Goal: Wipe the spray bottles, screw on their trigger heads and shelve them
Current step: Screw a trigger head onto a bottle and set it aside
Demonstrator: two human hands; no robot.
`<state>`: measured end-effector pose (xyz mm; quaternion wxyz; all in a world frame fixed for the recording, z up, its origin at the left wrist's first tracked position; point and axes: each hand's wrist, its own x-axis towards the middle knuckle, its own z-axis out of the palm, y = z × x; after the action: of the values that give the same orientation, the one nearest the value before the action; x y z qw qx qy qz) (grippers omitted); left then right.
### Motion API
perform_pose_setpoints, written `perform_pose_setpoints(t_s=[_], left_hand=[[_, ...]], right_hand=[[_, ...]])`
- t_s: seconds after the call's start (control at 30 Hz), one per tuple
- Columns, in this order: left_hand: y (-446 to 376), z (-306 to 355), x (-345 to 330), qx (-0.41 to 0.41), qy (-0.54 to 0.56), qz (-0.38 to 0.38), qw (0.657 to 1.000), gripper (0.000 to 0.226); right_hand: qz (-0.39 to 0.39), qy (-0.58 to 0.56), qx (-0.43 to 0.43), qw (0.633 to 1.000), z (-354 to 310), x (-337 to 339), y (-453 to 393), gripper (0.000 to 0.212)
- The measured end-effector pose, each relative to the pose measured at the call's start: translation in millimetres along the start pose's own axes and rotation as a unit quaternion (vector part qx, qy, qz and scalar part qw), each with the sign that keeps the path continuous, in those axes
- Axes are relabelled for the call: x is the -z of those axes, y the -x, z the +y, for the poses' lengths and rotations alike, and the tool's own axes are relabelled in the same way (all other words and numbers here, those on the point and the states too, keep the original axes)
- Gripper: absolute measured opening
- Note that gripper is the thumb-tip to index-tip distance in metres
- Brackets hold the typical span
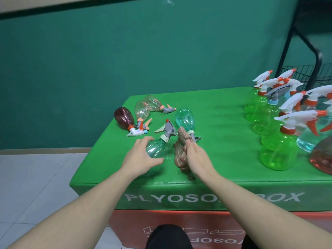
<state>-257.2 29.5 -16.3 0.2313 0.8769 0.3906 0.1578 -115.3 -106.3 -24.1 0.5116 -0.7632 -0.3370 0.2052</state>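
Five plastic spray bottles lie on their sides on the green padded box top, all with trigger heads fitted: a dark maroon bottle at the far left, two clear colourless bottles and just right of it, a teal bottle near the middle, and a second teal-green bottle nearest the person. At the right edge stands a crowded group of upright bottles with white and orange trigger heads; about four bright green ones can be made out, plus a pale blue one and a reddish one, but they overlap and the frame cuts them off, so an exact count cannot be told. The left hand is spread wide over the round body of the nearest teal-green bottle, fingers curved around it and thumb along its near side, grasping it against the box top. The right hand clutches a bunched brown mottled cloth, fingers curled into it, just right of that bottle and touching the neck of the other teal one. A black wire rack stands at the far right.
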Motion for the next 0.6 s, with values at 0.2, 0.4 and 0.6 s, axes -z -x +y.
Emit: perform_pose_setpoints(t_s=[0.2, 0.4, 0.6], left_hand=[[4.8, -2.8, -1.0, -0.086, -0.061, 0.011, 0.994, 0.086], [-2.5, -0.4, -6.7, -0.126, -0.043, -0.005, 0.991, 0.088], [-9.1, -5.8, -13.1, -0.146, -0.029, -0.01, 0.989, 0.084]], right_hand=[[0.008, -0.078, -0.055, 0.995, -1.5, 15.8, -11.3, 0.049], [-0.018, -0.215, -0.111, 0.97, 2.6, 10.9, -20.4, 0.048], [-0.08, -0.425, -0.123, 0.893, -6.6, 7.3, -21.8, 0.045]])
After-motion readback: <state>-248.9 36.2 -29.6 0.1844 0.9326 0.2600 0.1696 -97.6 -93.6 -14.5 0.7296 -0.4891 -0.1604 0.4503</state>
